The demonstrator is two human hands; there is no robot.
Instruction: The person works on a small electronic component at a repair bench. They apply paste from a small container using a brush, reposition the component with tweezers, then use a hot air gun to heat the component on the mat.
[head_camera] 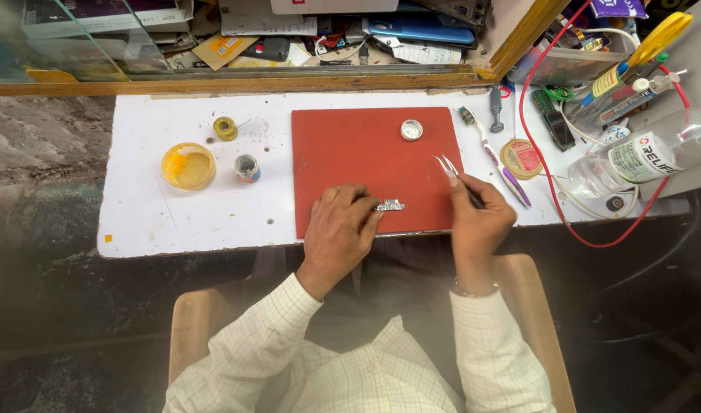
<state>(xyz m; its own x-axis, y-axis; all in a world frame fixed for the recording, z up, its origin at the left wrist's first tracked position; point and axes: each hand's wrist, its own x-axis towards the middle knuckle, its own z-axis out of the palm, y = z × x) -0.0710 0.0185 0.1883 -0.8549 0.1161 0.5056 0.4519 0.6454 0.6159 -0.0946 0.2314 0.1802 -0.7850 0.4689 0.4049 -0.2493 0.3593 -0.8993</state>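
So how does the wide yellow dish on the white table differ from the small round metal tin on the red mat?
The wide yellow dish is much larger than the small round metal tin. The dish is translucent yellow with a yellow-orange substance inside; the tin is silvery with a pale inside. The dish sits on the white table, the tin on the red mat. Both are round, open and untouched.

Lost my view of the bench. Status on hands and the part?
Left hand pins small metal part on red mat. Right hand holds tweezers, tips apart, above part. Nothing between.

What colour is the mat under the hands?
Red; the mat shows plainly in the head view.
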